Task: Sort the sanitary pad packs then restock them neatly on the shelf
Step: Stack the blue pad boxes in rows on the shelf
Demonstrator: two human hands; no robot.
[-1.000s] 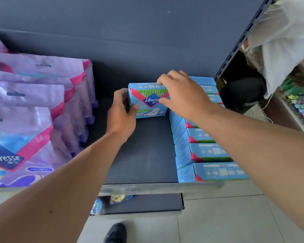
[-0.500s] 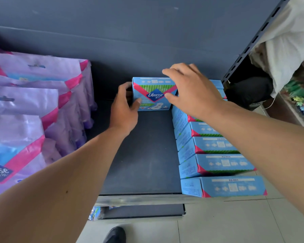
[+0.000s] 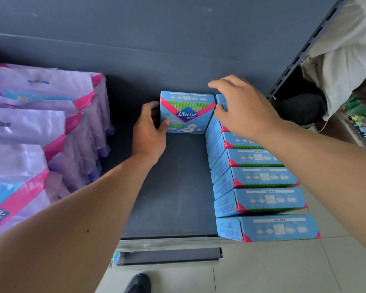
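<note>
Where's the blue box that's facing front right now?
In the head view the front-facing box stands upright at the back of the shelf, between the left hand and right hand, just left of the row of blue boxes.

Black shoe (image 3: 138,282) on pale tiled floor (image 3: 273,269), white cloth bundle (image 3: 344,53) – upper right

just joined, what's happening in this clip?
A person is restocking a dark shelf. The left hand grips the left edge of an upright blue box at the back of the shelf, label facing out. The right hand reaches over its right end, fingers spread, where a row of matching boxes begins and runs to the front edge. Purple packs stand on the left.
</note>
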